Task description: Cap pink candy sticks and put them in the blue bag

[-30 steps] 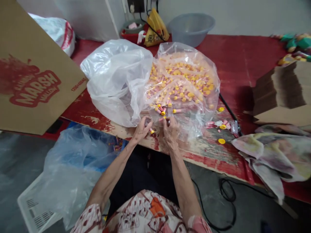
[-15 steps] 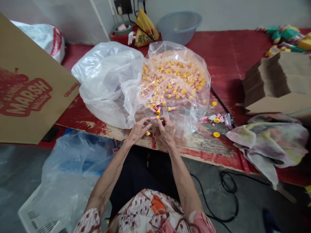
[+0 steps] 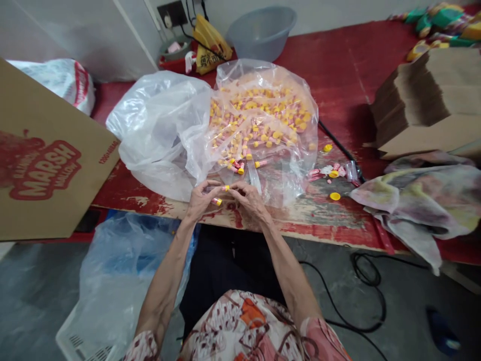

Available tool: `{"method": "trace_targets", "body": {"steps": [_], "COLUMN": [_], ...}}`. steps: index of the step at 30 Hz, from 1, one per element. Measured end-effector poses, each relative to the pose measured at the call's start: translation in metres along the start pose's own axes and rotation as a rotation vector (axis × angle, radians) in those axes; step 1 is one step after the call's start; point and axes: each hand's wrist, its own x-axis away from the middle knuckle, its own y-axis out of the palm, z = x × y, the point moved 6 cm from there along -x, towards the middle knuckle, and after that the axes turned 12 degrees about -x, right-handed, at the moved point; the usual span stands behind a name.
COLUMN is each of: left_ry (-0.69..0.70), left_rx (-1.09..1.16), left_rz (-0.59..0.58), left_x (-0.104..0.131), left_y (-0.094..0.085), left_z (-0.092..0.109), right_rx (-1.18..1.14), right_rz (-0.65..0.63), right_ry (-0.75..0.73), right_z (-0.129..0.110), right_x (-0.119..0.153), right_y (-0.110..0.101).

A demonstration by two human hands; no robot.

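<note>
My left hand (image 3: 203, 201) is closed on a small pink tube with a yellow cap (image 3: 225, 188), held sideways above the table's front edge. The fingertips of my right hand (image 3: 248, 201) are pinched together at the capped end. Just below my left fingers is another yellow-capped tube (image 3: 217, 201); whether it lies on the table or is in the hand I cannot tell. Beyond my hands, a clear plastic bag (image 3: 300, 173) holds a heap of pink tubes with yellow caps (image 3: 263, 110). A few such tubes (image 3: 240, 169) lie by its mouth.
A crumpled clear bag (image 3: 158, 125) and a marshmallow carton (image 3: 48, 170) are on the left. Loose caps (image 3: 334, 196), pink bits, a stained cloth (image 3: 417, 195) and brown cardboard (image 3: 436, 105) lie right. A basin (image 3: 261, 35) stands behind; a cable (image 3: 376, 316) coils on the floor.
The view has tilted and shifted slightly. Both hands have moved a little left and toward me with the tube, and the right fingers have slid to its capped end.
</note>
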Motion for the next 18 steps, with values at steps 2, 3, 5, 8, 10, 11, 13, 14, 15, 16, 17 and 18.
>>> {"method": "trace_targets", "body": {"steps": [2,3,5,8,10,11,13,14,15,16,17,18], "left_ry": [0.092,0.134,0.213,0.322,0.372,0.385,0.398,0.4,0.405,0.413,0.418,0.407], "left_rx": [-0.104,-0.169,-0.322,-0.558,-0.706,-0.78,-0.906,-0.943,-0.954,-0.933,-0.882,-0.806], "left_rz": [0.024,0.029,0.023,-0.009,-0.026,-0.038,-0.074,-0.093,-0.112,-0.133,-0.157,-0.185], "left_x": [-0.005,-0.008,-0.011,-0.012,-0.01,-0.009,-0.01,-0.011,-0.014,-0.017,-0.021,-0.025], "left_y": [0.001,0.002,0.008,0.021,0.032,0.038,0.048,0.052,0.053,0.052,0.05,0.047], "left_z": [0.006,0.008,0.011,0.014,0.016,0.017,0.02,0.022,0.023,0.025,0.027,0.027], "right_rx": [0.106,0.161,0.235,0.231,0.21,0.207,0.207,0.207,0.209,0.213,0.217,0.222], "right_rz": [0.0,0.016,0.079,0.283,0.427,0.471,0.494,0.49,0.484,0.483,0.49,0.504], "right_ry": [-0.041,-0.06,-0.098,-0.135,-0.116,-0.098,-0.074,-0.07,-0.067,-0.065,-0.063,-0.062], "right_z": [0.004,0.006,0.008,0.008,0.01,0.01,0.012,0.012,0.013,0.014,0.015,0.016], "right_x": [-0.001,-0.002,-0.001,0.002,0.005,0.006,0.006,0.006,0.005,0.005,0.004,0.004], "right_y": [0.001,0.001,-0.003,-0.018,-0.029,-0.033,-0.036,-0.036,-0.035,-0.035,-0.034,-0.034]}}
